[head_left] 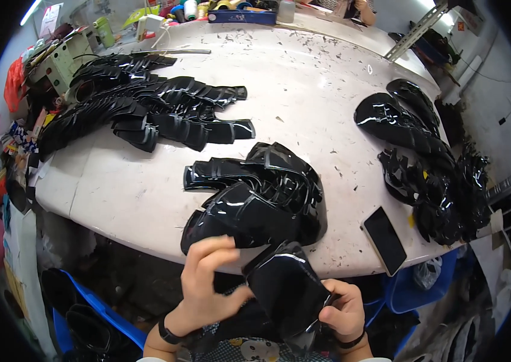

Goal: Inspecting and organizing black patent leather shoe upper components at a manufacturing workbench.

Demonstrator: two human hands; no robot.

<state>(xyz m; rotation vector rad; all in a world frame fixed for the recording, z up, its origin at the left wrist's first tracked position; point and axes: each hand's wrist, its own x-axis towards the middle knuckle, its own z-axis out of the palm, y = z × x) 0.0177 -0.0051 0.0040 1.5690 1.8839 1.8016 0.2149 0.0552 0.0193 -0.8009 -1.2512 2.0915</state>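
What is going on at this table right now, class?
A person holds a glossy black cut piece over the near edge of a white worktable. The right hand grips its lower edge; the left hand touches its left side with fingers raised. Just beyond lies a stack of similar black pieces, with more piles left and right, and a dark phone.

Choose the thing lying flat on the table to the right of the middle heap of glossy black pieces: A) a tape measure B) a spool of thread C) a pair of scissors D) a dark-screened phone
D: a dark-screened phone lies by the table's near edge, right of the middle heap.
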